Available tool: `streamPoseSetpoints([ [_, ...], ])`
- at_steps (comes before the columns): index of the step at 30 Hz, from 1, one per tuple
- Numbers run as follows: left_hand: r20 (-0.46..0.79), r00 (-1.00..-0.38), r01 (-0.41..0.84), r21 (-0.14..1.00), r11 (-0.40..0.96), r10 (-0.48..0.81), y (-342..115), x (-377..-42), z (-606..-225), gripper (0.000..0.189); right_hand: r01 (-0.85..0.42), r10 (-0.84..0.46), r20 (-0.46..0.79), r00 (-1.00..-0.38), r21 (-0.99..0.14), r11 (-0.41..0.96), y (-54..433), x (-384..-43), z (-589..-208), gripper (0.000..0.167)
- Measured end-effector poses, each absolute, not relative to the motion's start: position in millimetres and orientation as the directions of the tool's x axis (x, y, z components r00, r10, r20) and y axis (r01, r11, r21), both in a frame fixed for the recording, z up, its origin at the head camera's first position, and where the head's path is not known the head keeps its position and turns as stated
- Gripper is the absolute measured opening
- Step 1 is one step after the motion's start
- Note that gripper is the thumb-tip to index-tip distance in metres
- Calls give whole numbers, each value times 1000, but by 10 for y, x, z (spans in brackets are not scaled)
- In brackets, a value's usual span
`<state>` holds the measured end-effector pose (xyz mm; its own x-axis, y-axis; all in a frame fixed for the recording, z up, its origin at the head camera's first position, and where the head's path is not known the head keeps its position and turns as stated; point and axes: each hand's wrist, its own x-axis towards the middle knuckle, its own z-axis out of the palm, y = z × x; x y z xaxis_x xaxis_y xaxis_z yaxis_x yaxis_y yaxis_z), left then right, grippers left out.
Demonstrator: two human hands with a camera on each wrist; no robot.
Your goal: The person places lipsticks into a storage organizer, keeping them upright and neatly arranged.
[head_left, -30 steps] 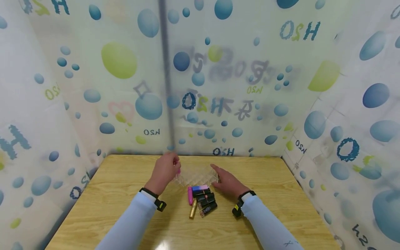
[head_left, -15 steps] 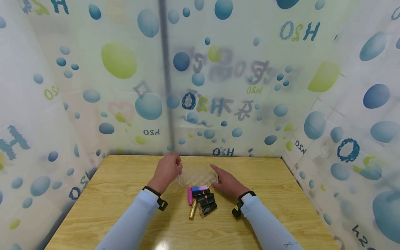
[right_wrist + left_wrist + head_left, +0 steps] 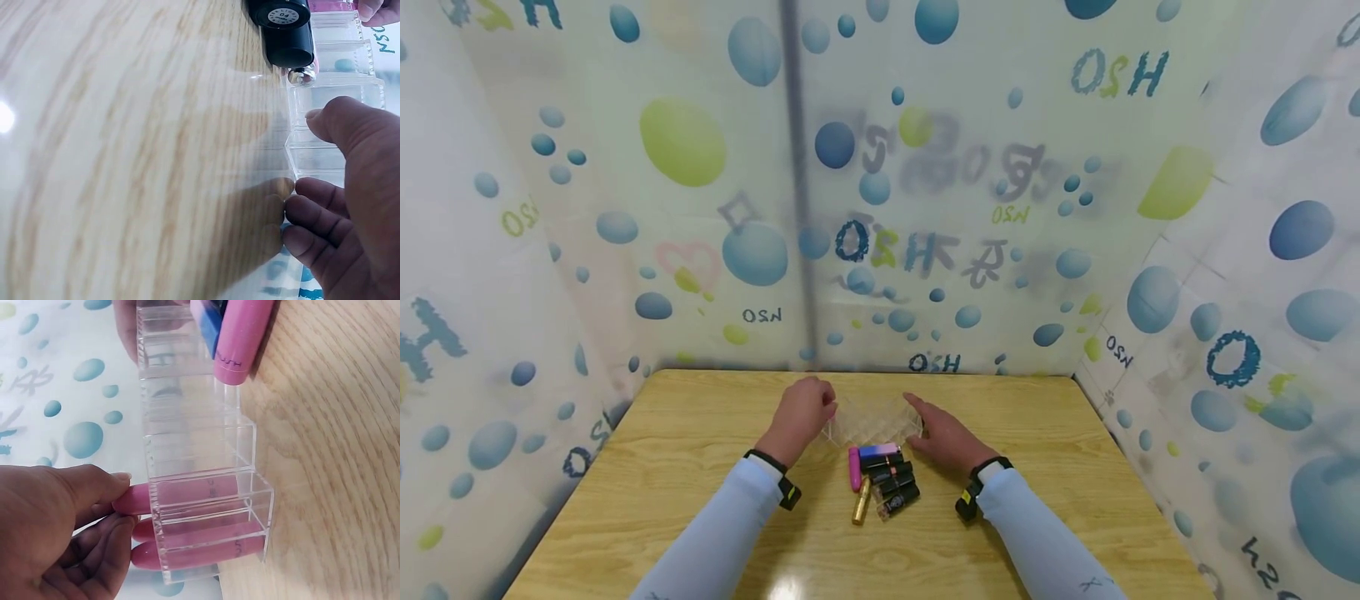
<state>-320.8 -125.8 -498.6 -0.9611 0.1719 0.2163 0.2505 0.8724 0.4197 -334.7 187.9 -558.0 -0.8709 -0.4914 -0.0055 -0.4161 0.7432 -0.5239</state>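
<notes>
Your left hand [image 3: 801, 417] has its thumb and forefinger together on the rounded end of a pink tube [image 3: 140, 499], whose body shows through the walls at the left end of the clear organizer [image 3: 876, 422]; which compartment it sits in, you cannot tell through the plastic. Your other left fingers are curled beside it. Your right hand [image 3: 950, 435] keeps thumb and fingers apart about the organizer's right end, fingertips low by the tabletop.

The organizer is rigid and glossy, a row of compartments with a notched rim and a zigzag front, set near the middle of the table's back edge. Next to the tube you pinch, more smooth pink [image 3: 147, 556] with rounded ends shows at the left end.

In front of the organizer, toward the near edge of the wood-grained table [image 3: 1037, 417], lie a loose magenta tube [image 3: 854, 469], a blue-to-pink piece [image 3: 878, 450], several black cylinders [image 3: 894, 483] and a shiny gold tube [image 3: 861, 502].

Compared with a second ago, your left hand sits slightly lower and farther from the table's back edge; your right hand and the loose pieces have stayed put.
</notes>
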Motion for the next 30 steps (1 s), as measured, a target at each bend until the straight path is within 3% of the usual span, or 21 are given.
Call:
streamPoseSetpoints([
  [12, 227, -957, 247, 303, 920, 182, -1248, -3230, -5049, 11, -431, -504, 10, -864, -533, 728, 1883, -3363, -5581, 84],
  [30, 247, -952, 251, 292, 923, 181, -1247, -3154, -5007, 16, -415, -490, -4, -872, -524, 743, 1881, -3367, -5602, 84],
])
